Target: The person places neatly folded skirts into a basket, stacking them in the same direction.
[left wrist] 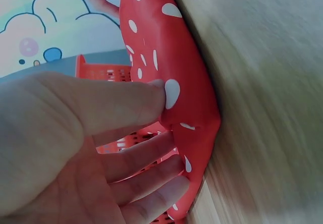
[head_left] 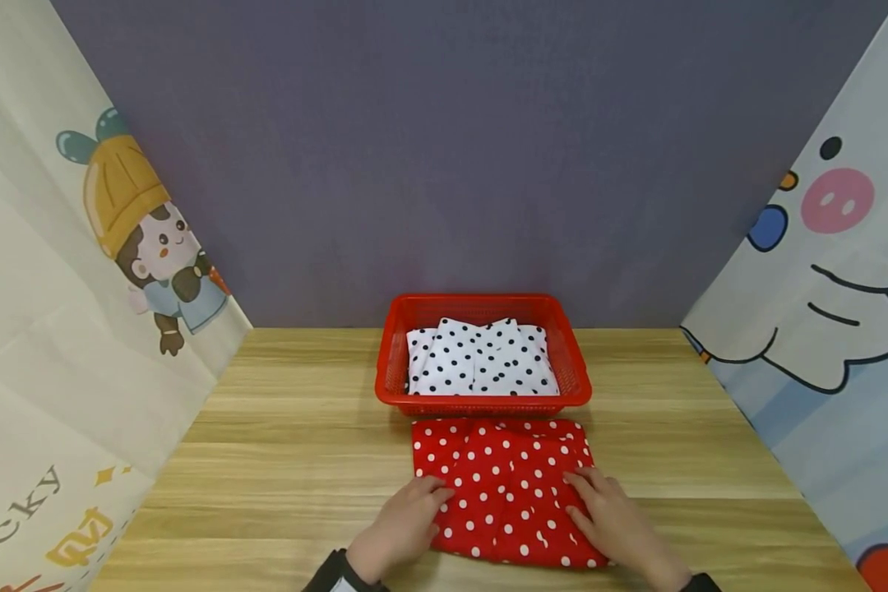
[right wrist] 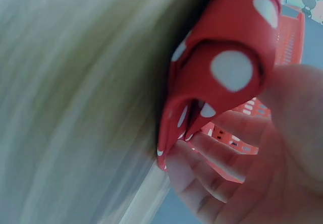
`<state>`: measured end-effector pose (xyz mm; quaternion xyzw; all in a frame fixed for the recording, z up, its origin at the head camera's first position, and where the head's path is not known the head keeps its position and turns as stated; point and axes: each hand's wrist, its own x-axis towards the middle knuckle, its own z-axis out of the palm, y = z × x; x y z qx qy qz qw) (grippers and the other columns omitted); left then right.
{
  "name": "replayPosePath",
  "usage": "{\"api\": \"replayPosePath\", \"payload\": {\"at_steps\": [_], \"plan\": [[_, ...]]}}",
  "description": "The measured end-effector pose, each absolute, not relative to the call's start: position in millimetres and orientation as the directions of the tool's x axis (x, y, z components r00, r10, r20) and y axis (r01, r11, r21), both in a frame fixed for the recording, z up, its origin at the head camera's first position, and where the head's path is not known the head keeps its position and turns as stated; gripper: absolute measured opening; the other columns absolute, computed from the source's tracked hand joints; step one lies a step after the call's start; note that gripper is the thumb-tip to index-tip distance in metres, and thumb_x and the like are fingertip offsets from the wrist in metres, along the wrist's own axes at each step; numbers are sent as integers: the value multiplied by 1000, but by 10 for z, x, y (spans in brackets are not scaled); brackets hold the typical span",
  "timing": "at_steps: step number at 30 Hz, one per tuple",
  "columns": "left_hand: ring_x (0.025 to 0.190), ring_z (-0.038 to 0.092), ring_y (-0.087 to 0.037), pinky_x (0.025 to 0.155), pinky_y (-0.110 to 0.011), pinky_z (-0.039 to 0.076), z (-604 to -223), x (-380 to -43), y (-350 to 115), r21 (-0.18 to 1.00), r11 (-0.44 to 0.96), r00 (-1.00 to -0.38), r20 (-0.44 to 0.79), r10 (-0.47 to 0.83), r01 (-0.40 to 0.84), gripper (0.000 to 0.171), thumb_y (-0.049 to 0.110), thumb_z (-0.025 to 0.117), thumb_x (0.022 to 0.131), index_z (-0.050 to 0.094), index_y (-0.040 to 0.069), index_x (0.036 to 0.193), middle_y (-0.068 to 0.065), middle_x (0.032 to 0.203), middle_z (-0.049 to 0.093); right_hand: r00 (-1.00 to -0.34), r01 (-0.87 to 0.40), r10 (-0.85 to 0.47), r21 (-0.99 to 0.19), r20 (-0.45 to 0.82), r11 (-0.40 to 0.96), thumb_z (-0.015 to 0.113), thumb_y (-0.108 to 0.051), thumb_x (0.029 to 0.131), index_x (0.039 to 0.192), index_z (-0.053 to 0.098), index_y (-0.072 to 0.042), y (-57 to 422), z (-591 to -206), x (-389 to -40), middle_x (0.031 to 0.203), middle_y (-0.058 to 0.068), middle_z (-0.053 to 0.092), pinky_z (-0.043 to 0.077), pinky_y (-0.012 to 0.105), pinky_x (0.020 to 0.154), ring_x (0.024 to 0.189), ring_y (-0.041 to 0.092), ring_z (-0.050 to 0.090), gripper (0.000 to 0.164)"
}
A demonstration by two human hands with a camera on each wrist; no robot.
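Note:
A folded red cloth with white polka dots [head_left: 499, 493] lies flat on the wooden table, just in front of a red plastic basket. My left hand [head_left: 407, 514] touches its left side; in the left wrist view the thumb [left wrist: 131, 100] rests on the upper face and the other fingers reach along the edge. On the opposite side my right hand [head_left: 622, 522] has its fingers extended onto the cloth. Seen from the right wrist, layered folds [right wrist: 222, 77] show at that edge, with the fingertips right at them.
The red basket [head_left: 575, 374] stands at the table's back edge against a grey-purple backdrop [head_left: 474, 164]. Inside it lies a folded white cloth with black dots [head_left: 481, 362]. Cartoon-printed sheets flank the wooden table [head_left: 296, 427] on the left [head_left: 67, 329] and right [head_left: 807, 321].

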<state>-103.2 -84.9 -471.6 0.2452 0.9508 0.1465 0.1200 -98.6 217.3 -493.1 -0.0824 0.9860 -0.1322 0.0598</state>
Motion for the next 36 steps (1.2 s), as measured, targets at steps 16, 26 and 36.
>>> {"api": "replayPosePath", "payload": {"at_steps": [16, 26, 36], "plan": [[105, 51, -21, 87, -38, 49, -4702, -994, -1072, 404, 851, -880, -188, 436, 336, 45, 7, 72, 75, 60, 8, 119, -7, 117, 54, -974, -184, -212, -266, -82, 946, 71, -30, 78, 124, 55, -10, 1942, -4970, -992, 119, 8, 52, 50, 47, 82, 102, 25, 51, 52], [107, 51, -22, 88, -40, 49, -4721, -992, -1137, 479, 838, -884, -229, 408, 262, 45, 6, 70, 76, 60, 7, 119, -7, 120, 54, -969, -223, -242, -250, -48, 942, 73, -30, 76, 124, 55, -9, 1889, -4955, -1044, 120, 10, 53, 48, 51, 84, 102, 29, 52, 55], [103, 52, -21, 85, -41, 50, -4733, -990, -1173, 535, 818, -884, -251, 394, 213, 43, 5, 70, 75, 61, 7, 117, -6, 117, 54, -962, -257, -271, -223, -32, 940, 75, -31, 73, 125, 55, -10, 1846, -4927, -1114, 123, 10, 54, 46, 51, 89, 105, 25, 53, 59]]}}
